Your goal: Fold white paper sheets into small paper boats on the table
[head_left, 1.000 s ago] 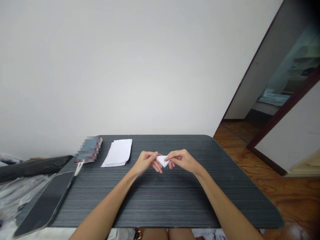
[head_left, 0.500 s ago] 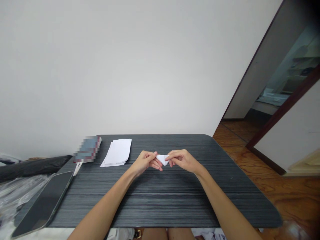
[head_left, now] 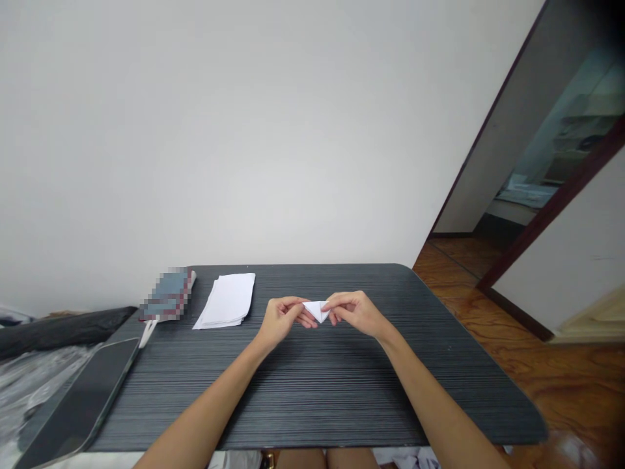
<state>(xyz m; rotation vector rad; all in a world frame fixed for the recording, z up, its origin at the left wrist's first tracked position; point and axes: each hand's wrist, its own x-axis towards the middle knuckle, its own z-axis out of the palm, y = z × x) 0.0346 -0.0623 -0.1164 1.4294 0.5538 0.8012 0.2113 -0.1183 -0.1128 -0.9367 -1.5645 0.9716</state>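
A small folded piece of white paper [head_left: 316,309], triangular with its point toward me, is held up between both hands above the dark table. My left hand [head_left: 286,318] pinches its left corner between thumb and fingers, the other fingers reaching behind and below it. On the opposite side my right hand [head_left: 354,312] grips the right corner, thumb and index finger closed over it. A crease runs down the middle of the paper. Part of its right side is hidden by my right fingers.
A stack of white paper sheets [head_left: 227,301] lies at the back left of the dark table [head_left: 322,404]. Left of it are a pixelated pouch-like item [head_left: 168,294] with a white strap and a phone-like dark slab [head_left: 85,400] at the table's edge. A white wall rises behind.
My left thumb and fingers have shifted slightly left along the paper, showing more of its left corner. My right hand stays nearly the same. The camera view has tilted a little.
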